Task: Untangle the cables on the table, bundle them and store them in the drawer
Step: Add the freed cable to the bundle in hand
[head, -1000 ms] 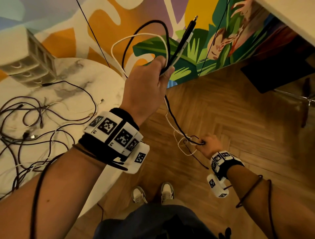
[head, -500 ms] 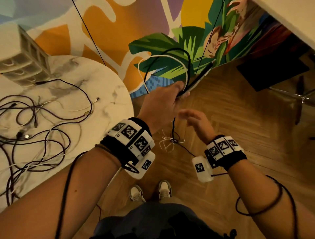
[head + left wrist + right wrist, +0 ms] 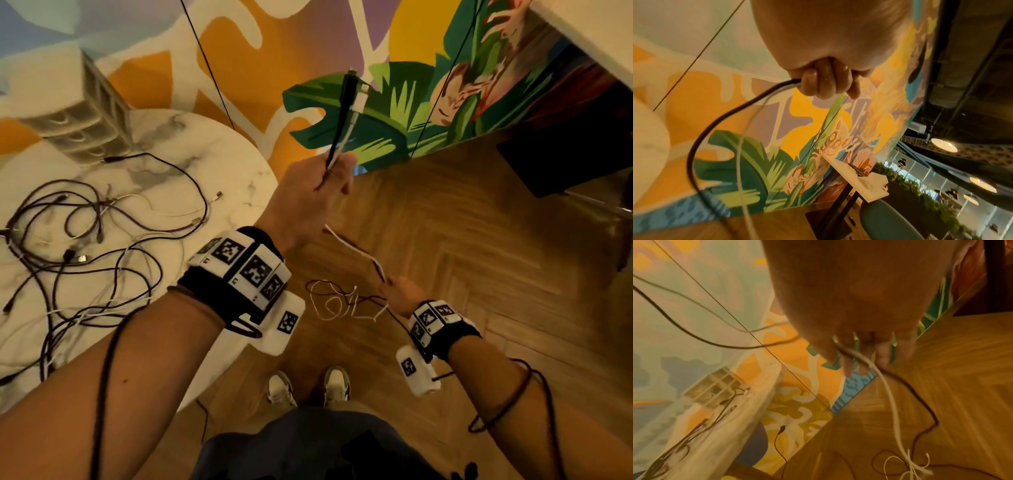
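My left hand (image 3: 334, 171) is raised in front of the mural and grips a black cable (image 3: 701, 146) and a white cable (image 3: 740, 162) together just below their plug ends (image 3: 351, 99), which stick up above the fist. Both cables run down to my right hand (image 3: 390, 282), held lower over the floor, and pass between its fingers (image 3: 846, 365), which pinch them. Below that hand the tails hang in a knotted tangle of loops (image 3: 334, 303). The drawer unit (image 3: 78, 113) stands at the back of the marble table (image 3: 246, 161).
A pile of several dark and white cables (image 3: 85, 246) lies spread on the table at left. Thin black lines (image 3: 209, 68) hang before the painted wall. The wooden floor (image 3: 479, 274) lies below, with my shoes (image 3: 308, 387) near the table edge and a dark desk at far right.
My right hand has dropped from beside the left hand down along the two cables and now pinches them low. The left hand rose, and the loop above it is gone.
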